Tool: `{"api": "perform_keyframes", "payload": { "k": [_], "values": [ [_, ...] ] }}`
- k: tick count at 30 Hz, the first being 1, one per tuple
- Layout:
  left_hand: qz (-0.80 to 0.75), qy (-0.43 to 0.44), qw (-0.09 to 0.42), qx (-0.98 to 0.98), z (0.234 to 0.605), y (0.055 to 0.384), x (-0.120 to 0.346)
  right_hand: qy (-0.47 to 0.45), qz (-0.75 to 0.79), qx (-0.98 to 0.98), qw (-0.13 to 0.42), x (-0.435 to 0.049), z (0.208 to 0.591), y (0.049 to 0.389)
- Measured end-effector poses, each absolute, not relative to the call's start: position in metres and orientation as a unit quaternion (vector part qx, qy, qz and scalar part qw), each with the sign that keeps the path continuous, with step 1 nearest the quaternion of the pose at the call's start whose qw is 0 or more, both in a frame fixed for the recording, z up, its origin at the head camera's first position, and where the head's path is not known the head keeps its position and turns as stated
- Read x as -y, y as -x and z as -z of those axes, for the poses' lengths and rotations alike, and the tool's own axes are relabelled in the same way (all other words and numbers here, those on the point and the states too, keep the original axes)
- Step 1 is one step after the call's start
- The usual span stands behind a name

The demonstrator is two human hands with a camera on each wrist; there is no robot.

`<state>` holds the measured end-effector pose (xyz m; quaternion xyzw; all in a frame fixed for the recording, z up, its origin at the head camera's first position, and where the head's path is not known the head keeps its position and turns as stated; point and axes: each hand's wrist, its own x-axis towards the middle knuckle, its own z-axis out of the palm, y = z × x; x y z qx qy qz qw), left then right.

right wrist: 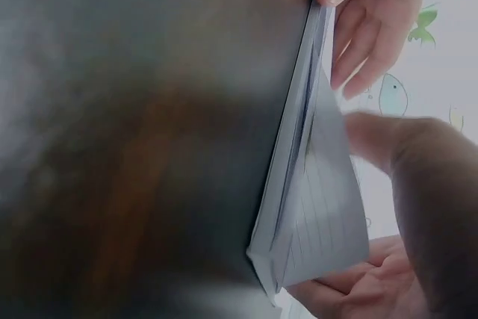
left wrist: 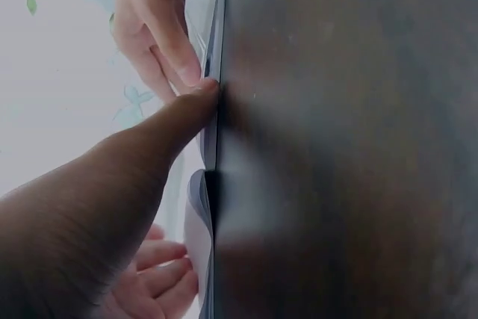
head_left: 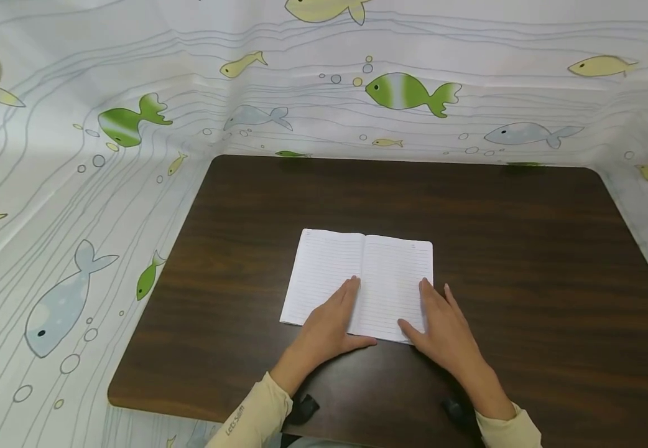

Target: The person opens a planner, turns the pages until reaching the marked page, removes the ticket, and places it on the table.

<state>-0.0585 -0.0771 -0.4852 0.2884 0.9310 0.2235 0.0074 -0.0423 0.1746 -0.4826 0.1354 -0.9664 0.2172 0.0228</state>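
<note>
An open notebook [head_left: 388,267] with lined pages lies on the dark wooden table, its spine running away from me. My left hand [head_left: 326,326] rests across the lower left page beside the spine, fingers extended, thumb at the near edge. At the right page's outer edge lies my right hand [head_left: 449,333], fingers straight and its thumb over the lower page. Seen low in the right wrist view, the page [right wrist: 328,207] stands somewhat raised, with the right fingers [right wrist: 373,278] by its edge. The left wrist view shows the left thumb [left wrist: 179,121] at the notebook's near edge.
The brown wood-grain table [head_left: 525,249] extends around the notebook on all sides. A white sheet [head_left: 134,68] printed with fish hangs behind and beside it. Dark straps or devices [head_left: 301,410] sit under both wrists.
</note>
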Motion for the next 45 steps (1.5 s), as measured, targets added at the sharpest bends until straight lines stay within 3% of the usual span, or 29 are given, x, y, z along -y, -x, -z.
{"api": "perform_keyframes", "payload": {
  "k": [9,15,26,32,36,41,45],
  "values": [
    [-0.239,-0.286,0.039,-0.927,0.480,0.062,0.080,-0.164,-0.208,0.964,-0.019,-0.171,0.479,0.046],
    [-0.246,-0.298,0.026,-0.922,0.477,0.061,0.083,-0.190,-0.223,0.956,-0.031,-0.179,0.480,0.043],
    [-0.253,-0.339,-0.038,-0.905,0.479,0.052,0.091,-0.195,-0.286,0.938,-0.004,-0.183,0.482,0.040],
    [-0.330,-0.250,-0.079,-0.907,0.480,0.043,0.085,-0.177,-0.256,0.949,-0.046,-0.181,0.481,0.040],
    [-0.361,-0.173,-0.139,-0.906,0.478,0.041,0.083,-0.161,-0.246,0.954,-0.060,-0.183,0.479,0.041],
    [-0.248,-0.133,-0.247,-0.927,0.479,0.047,0.086,-0.156,-0.233,0.958,-0.066,-0.183,0.478,0.042],
    [-0.134,-0.132,-0.251,-0.949,0.479,0.051,0.090,-0.151,-0.233,0.958,-0.068,-0.182,0.478,0.042]
  ]
}}
